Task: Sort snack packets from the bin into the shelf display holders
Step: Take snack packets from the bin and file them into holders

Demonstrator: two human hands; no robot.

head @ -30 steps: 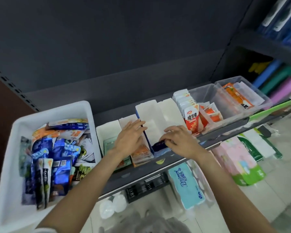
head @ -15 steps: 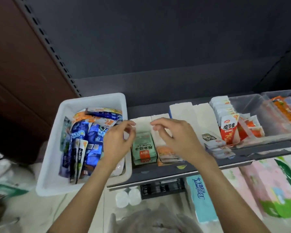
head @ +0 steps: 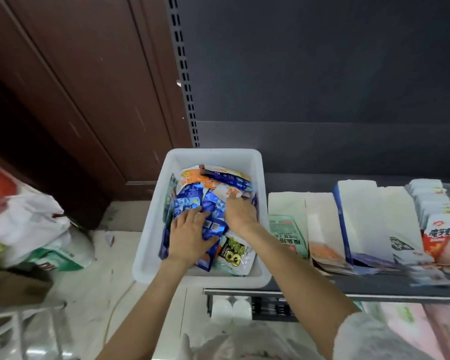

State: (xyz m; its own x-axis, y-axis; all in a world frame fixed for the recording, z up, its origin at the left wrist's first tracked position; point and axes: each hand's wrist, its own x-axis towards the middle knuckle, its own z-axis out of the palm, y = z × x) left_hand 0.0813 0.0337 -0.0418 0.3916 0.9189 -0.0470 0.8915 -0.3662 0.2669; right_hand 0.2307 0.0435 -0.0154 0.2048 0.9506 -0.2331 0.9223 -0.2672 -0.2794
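A white plastic bin point(head: 151, 229) sits at the left end of the dark shelf, full of several mixed snack packets, mostly shiny blue packets point(head: 190, 201). My left hand point(head: 190, 237) lies flat, fingers spread, on the blue packets. My right hand point(head: 240, 213) reaches in beside it, fingertips on a white-and-orange packet point(head: 226, 190). Neither hand visibly grips anything. A green-and-black packet point(head: 234, 252) lies at the bin's front right. To the right stand white cardboard display holders point(head: 361, 203); one holds green packets point(head: 287, 236), another orange packets point(head: 322, 252).
Red-and-white packets point(head: 439, 235) stand in a holder at the far right. Pink wrapped packs point(head: 426, 326) lie below the shelf edge point(head: 322, 292). Plastic bags point(head: 29, 224) and a cardboard box sit on the floor at left, by a brown wooden panel point(head: 75, 87).
Both hands have left the display holders and moved left into the bin, where they rest on the packets. My view has swung left along with them.
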